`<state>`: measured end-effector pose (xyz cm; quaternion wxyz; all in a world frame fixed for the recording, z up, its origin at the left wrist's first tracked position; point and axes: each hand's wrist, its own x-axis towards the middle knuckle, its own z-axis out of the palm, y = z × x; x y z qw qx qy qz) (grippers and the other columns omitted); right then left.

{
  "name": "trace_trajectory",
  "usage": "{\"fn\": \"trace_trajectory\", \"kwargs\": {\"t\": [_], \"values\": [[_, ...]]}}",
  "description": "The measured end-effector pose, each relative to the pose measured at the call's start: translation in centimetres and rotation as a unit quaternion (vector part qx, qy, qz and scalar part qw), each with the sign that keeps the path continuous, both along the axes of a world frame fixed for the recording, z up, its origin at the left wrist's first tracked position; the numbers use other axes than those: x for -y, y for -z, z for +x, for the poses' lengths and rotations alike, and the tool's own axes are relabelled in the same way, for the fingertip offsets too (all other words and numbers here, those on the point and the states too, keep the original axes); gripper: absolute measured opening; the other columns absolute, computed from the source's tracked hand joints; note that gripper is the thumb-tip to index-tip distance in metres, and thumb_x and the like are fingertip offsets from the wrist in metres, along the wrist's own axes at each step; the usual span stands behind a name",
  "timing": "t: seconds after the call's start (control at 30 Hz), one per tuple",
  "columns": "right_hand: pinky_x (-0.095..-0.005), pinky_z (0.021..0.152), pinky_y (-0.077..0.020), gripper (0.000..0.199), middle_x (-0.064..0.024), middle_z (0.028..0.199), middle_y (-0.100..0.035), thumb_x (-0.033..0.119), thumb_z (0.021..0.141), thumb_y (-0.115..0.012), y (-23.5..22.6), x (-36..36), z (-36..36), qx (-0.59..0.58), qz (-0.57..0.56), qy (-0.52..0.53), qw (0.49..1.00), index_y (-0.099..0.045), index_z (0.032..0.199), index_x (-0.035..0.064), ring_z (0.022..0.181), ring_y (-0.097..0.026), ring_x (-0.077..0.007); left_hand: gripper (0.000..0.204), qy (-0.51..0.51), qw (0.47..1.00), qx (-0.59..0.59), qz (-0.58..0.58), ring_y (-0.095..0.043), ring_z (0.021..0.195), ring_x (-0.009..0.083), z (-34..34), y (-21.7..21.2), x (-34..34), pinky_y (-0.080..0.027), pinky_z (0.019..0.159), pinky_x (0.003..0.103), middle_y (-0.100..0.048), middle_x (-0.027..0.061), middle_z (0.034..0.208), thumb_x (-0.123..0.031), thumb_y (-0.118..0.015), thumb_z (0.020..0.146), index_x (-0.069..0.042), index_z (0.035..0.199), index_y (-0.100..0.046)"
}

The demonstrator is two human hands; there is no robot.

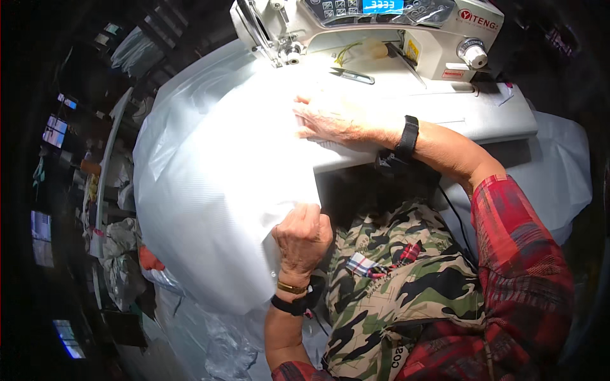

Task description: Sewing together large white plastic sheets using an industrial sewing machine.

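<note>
Dim workshop clutter rings the scene, with bundles and bags heaped off to the person's left, while a lamp on the white sewing machine (381, 32) floods the pale bench (483, 114) with light. Spread over that bench and spilling off its near edge toward the lap is a large sheet of white fabric (216, 178), its far end lying under the machine head close to the needle (289, 54). The right hand (337, 117) lies flat with fingers spread, pressing the cloth onto the bench just in front of the machine. The left hand (304, 238) is closed on the hanging edge of the cloth, below the bench edge, bunching it in a fist. Both hands are well apart, one steering and one carrying the slack. By the look of it, the step in hand is feeding the cloth toward the needle for a seam. The next move would call for keeping the layer flat and taut under the right palm while the left hand lifts the loose weight so it does not drag.
</note>
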<state>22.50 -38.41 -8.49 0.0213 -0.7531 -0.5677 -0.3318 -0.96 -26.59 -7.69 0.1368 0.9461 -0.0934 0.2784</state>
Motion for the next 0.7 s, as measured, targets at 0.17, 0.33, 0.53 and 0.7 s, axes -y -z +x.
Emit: {"fn": "trace_trajectory", "kwargs": {"t": [0.17, 0.33, 0.53, 0.7], "values": [[-0.0476, 0.090, -0.0410, 0.045, -0.0154, 0.106, -0.055, 0.044, 0.084, -0.067, -2.8, -0.3, -1.1, -0.246, 0.081, -0.026, 0.965, -0.059, 0.102, 0.0032, 0.101, -0.053, -0.0351, 0.014, 0.002, 0.999, -0.005, 0.039, -0.052, 0.054, 0.0327, 1.6, -1.0, -1.4, -0.040, 0.049, 0.042, -0.049, 0.0128, 0.060, -0.003, -0.057, 0.075, -0.005, 0.065, -0.046], [-0.0446, 0.088, -0.0393, 0.048, -0.0142, 0.102, -0.054, 0.049, 0.082, -0.068, -3.5, 0.2, -1.0, -0.248, 0.032, -0.046, 0.967, -0.058, 0.097, 0.0038, 0.099, -0.053, -0.0334, 0.017, -0.012, 0.996, -0.002, 0.085, -0.055, 0.057, 0.0333, 4.4, -1.6, -2.0, -0.044, 0.054, 0.043, -0.053, 0.0143, 0.062, -0.007, -0.059, 0.078, -0.004, 0.065, -0.047], [-0.0433, 0.089, -0.0385, 0.052, -0.0147, 0.101, -0.056, 0.053, 0.082, -0.065, -3.9, 0.7, -0.7, -0.248, 0.048, -0.094, 0.963, -0.058, 0.097, 0.0032, 0.101, -0.053, -0.0324, 0.017, -0.033, 0.988, -0.031, 0.150, -0.060, 0.062, 0.0339, 8.4, -3.9, -2.5, -0.046, 0.059, 0.046, -0.059, 0.0155, 0.066, -0.012, -0.060, 0.080, -0.002, 0.068, -0.055], [-0.0458, 0.094, -0.0383, 0.044, -0.0180, 0.112, -0.058, 0.042, 0.086, -0.063, -3.8, 0.1, -0.5, -0.236, 0.059, -0.060, 0.968, -0.061, 0.098, 0.0004, 0.108, -0.052, -0.0343, 0.020, -0.047, 0.984, -0.044, 0.165, -0.063, 0.064, 0.0354, 12.1, -5.0, -3.0, -0.050, 0.063, 0.044, -0.062, 0.0176, 0.065, -0.015, -0.062, 0.083, -0.001, 0.068, -0.061]]}}
